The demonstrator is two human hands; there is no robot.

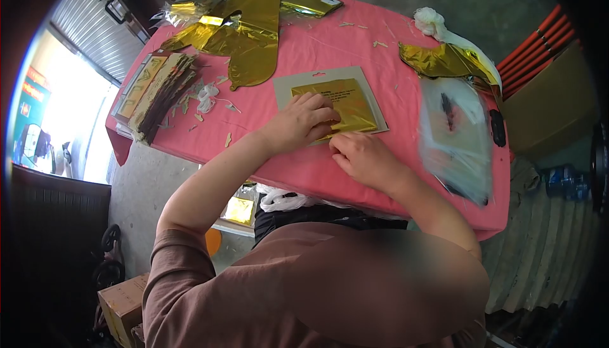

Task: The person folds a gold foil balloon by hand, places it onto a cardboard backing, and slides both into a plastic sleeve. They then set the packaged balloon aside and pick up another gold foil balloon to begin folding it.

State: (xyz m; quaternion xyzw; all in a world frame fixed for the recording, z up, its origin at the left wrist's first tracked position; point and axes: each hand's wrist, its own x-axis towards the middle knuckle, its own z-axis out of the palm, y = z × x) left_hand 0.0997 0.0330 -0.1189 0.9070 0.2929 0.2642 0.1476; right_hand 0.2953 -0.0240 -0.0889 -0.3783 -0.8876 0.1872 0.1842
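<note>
"Pink cloth covers the table, doesn't it?"

"Yes, and a flat, rectangular gold foil packet lies on a grey cardboard sheet."

"What touches it?"

"The left hand rests half-open on the foil; the right hand curls at its near edge (whether it pinches anything, I cannot tell)."

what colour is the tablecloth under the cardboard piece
The tablecloth is plain pinkish red, showing best in the head view.

Two hands in shot — one grey card, one folded gold foil — and here, one pink tablecloth!
</note>
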